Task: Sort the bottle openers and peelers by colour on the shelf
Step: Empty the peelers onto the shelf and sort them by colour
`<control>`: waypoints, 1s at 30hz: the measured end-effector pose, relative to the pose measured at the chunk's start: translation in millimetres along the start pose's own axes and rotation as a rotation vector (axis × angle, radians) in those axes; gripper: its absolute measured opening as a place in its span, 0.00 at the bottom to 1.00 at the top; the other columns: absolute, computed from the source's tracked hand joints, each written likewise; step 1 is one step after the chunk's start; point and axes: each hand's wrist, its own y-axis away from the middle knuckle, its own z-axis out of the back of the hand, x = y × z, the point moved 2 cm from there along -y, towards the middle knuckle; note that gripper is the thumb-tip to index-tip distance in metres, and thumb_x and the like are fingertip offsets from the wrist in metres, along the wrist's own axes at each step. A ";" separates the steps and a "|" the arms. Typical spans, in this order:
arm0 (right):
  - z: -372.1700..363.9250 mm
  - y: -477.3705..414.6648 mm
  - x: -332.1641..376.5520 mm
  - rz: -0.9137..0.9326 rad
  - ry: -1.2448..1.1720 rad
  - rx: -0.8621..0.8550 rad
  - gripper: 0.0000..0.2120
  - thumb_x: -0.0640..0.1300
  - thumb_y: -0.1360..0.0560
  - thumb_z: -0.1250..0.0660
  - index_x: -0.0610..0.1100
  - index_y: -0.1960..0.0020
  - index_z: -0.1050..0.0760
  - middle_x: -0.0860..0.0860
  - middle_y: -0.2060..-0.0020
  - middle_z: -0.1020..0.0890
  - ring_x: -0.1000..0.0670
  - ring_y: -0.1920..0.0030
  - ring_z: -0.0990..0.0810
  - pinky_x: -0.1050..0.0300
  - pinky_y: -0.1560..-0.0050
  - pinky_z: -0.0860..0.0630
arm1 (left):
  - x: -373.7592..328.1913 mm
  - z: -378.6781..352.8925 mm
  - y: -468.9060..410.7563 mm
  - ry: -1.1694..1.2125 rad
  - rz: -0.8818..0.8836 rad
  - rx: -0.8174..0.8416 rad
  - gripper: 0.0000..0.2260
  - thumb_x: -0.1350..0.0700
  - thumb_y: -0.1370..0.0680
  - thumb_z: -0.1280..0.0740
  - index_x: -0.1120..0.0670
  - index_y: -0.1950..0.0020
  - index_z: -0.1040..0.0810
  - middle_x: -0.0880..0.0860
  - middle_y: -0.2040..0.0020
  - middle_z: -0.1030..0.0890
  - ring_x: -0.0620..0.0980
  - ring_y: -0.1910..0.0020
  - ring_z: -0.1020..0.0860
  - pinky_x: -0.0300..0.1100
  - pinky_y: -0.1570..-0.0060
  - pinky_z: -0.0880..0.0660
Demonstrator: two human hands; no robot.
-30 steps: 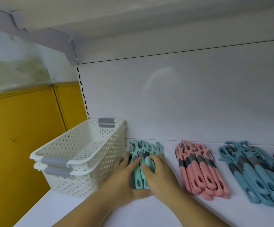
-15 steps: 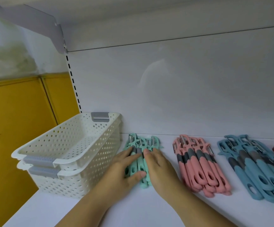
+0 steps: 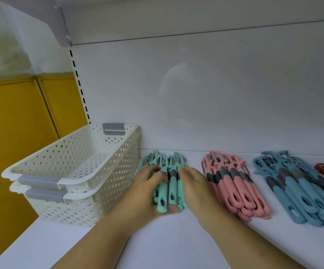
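Green peelers sit between both hands: the left hand curls round the bunch, the right hand presses flat on its side. They look light, stiff and slippery, so hold the fat handles, not the blades. The bunch lies near the shelf's back edge, just beside the white baskets.

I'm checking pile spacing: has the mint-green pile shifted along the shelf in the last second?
No. The mint-green pile still lies right beside the white basket, with much the same gap to the pink pile.
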 end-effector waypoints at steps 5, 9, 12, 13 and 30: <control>-1.6 -3.8 -6.2 -0.046 0.043 0.022 0.13 0.35 0.26 0.44 0.48 0.53 0.24 0.52 0.55 0.19 0.50 0.52 0.21 0.50 0.45 0.24 | 6.4 0.4 7.1 0.094 0.163 0.222 0.42 0.24 0.47 0.31 0.24 0.36 0.44 0.42 0.23 0.61 0.47 0.24 0.65 0.51 0.25 0.54; -3.0 -3.3 -8.0 -0.024 0.078 -0.044 0.28 0.32 0.28 0.46 0.55 0.33 0.33 0.52 0.39 0.26 0.47 0.42 0.24 0.52 0.43 0.24 | 11.2 0.4 4.9 0.023 0.167 0.220 0.49 0.18 0.46 0.43 0.34 0.28 0.44 0.40 0.25 0.58 0.43 0.25 0.64 0.43 0.28 0.57; -5.6 -5.7 -12.8 0.019 0.081 -0.031 0.32 0.30 0.29 0.45 0.53 0.29 0.36 0.50 0.35 0.29 0.47 0.41 0.25 0.50 0.42 0.24 | 11.8 -1.6 1.3 0.039 0.178 0.160 0.51 0.17 0.45 0.46 0.39 0.26 0.42 0.41 0.24 0.55 0.42 0.25 0.62 0.44 0.27 0.56; -5.8 -6.2 -13.4 0.033 0.094 -0.021 0.31 0.30 0.29 0.44 0.52 0.30 0.36 0.50 0.35 0.29 0.48 0.41 0.25 0.49 0.41 0.24 | 12.3 -2.0 0.9 0.056 0.180 0.136 0.52 0.18 0.46 0.44 0.40 0.26 0.41 0.40 0.25 0.54 0.40 0.26 0.61 0.42 0.27 0.55; -12.2 -7.5 -11.9 0.187 -0.093 0.118 0.20 0.35 0.28 0.32 0.60 0.48 0.28 0.60 0.46 0.23 0.64 0.48 0.23 0.70 0.55 0.26 | 10.0 -7.2 2.9 0.086 0.118 0.086 0.52 0.24 0.43 0.32 0.40 0.24 0.44 0.44 0.22 0.53 0.42 0.23 0.58 0.51 0.25 0.46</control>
